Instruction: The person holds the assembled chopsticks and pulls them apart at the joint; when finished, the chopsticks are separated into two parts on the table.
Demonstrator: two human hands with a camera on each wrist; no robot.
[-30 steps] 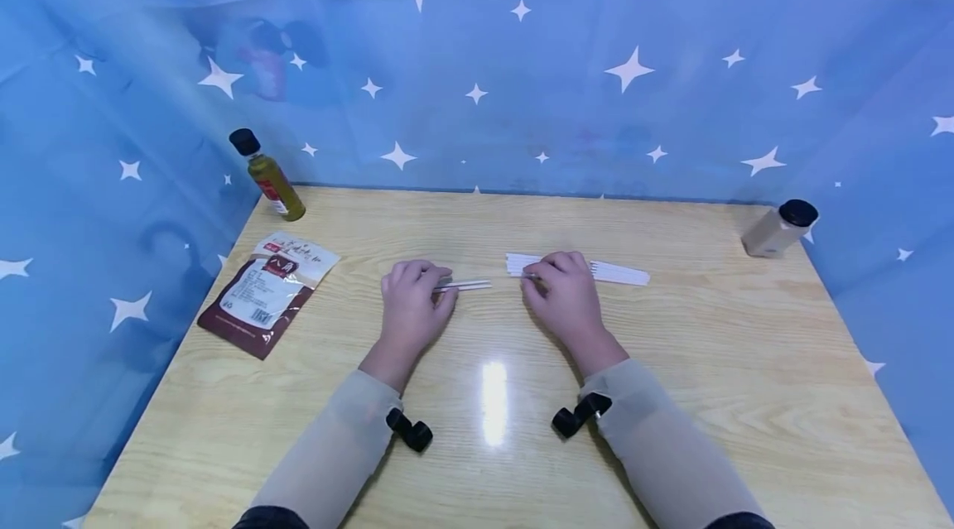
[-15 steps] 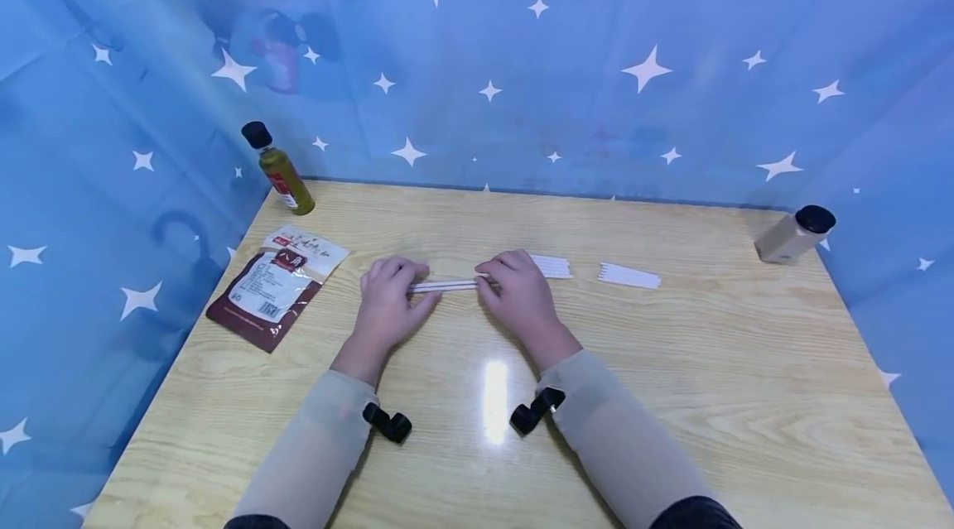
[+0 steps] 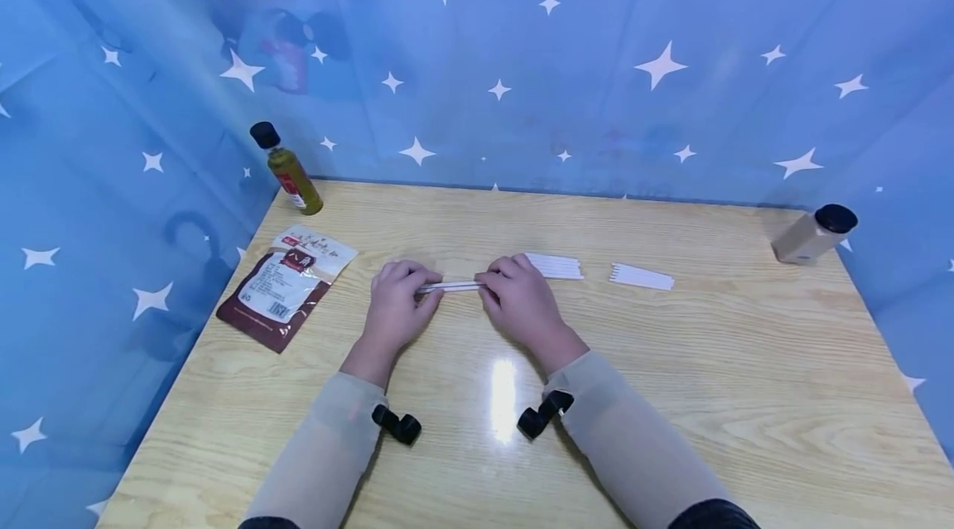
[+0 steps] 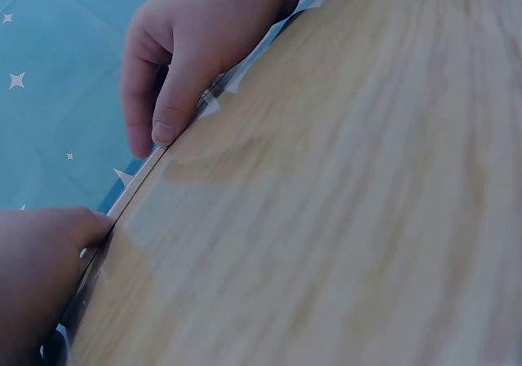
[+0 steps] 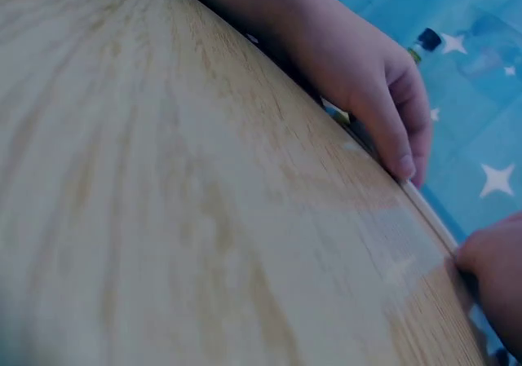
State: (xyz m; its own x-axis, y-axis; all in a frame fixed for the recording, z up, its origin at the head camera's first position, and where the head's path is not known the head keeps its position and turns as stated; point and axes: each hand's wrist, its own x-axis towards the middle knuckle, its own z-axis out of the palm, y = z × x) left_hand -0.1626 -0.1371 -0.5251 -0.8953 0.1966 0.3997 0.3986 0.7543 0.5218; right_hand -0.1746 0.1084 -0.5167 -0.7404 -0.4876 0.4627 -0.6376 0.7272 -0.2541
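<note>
A few thin white sticks [image 3: 456, 286] lie side by side near the middle of the table, bridging the space between the two hands. The left hand [image 3: 395, 307] pinches their left end between thumb and fingers. At their right end, the right hand [image 3: 523, 301] pinches them the same way. In the left wrist view the thumb of the right hand [image 4: 192, 56] presses along the pale stick edge [image 4: 134, 178]. The right wrist view shows the left hand [image 5: 359, 72] low over the tabletop, gripping the sticks [image 5: 428, 211]. Both stick ends are hidden by fingers.
Behind the right hand lies a row of white sticks [image 3: 555, 266]; another row [image 3: 643, 276] lies farther right. A brown-and-white packet [image 3: 286, 287] and a dark-capped oil bottle [image 3: 293, 179] are on the left. A black-lidded jar [image 3: 812, 235] stands at the back right of the table [image 3: 708, 396].
The right hand has left the row of sticks and moved left to the sticks that the left hand holds. Over the last half second both hands stay nearly in place; the view shifts slightly.
</note>
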